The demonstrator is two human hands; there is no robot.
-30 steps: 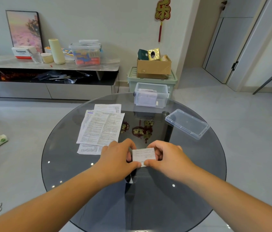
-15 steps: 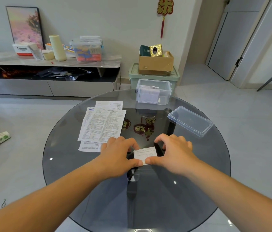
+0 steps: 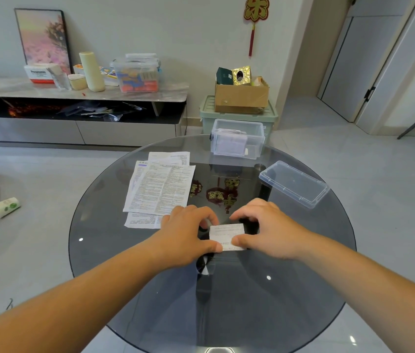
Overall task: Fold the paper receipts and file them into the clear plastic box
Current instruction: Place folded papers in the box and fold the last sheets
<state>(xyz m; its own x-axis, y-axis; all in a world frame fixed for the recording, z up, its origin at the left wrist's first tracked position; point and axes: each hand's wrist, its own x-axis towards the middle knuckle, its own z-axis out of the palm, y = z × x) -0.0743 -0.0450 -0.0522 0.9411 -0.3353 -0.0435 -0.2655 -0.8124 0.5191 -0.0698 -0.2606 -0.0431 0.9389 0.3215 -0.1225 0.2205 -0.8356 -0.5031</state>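
A small folded white receipt (image 3: 227, 236) lies on the round dark glass table (image 3: 290, 289), between my two hands. My left hand (image 3: 188, 231) pinches its left edge with thumb and curled fingers. My right hand (image 3: 265, 229) pinches its right edge the same way. A stack of unfolded printed receipts (image 3: 160, 186) lies to the left of my hands. The clear plastic box (image 3: 238, 138) stands open at the table's far edge with folded papers inside. Its clear lid (image 3: 293, 183) lies on the table at the right.
Behind the table stand a green bin (image 3: 209, 115) with a cardboard box (image 3: 241, 98) on it and a low cabinet (image 3: 73, 98) holding containers. A paper roll (image 3: 5, 207) lies on the floor at left. A door (image 3: 369, 62) is at right.
My hands have stayed on the small receipt. The fingers have shifted along its edges, and the paper now shows wider between the hands.
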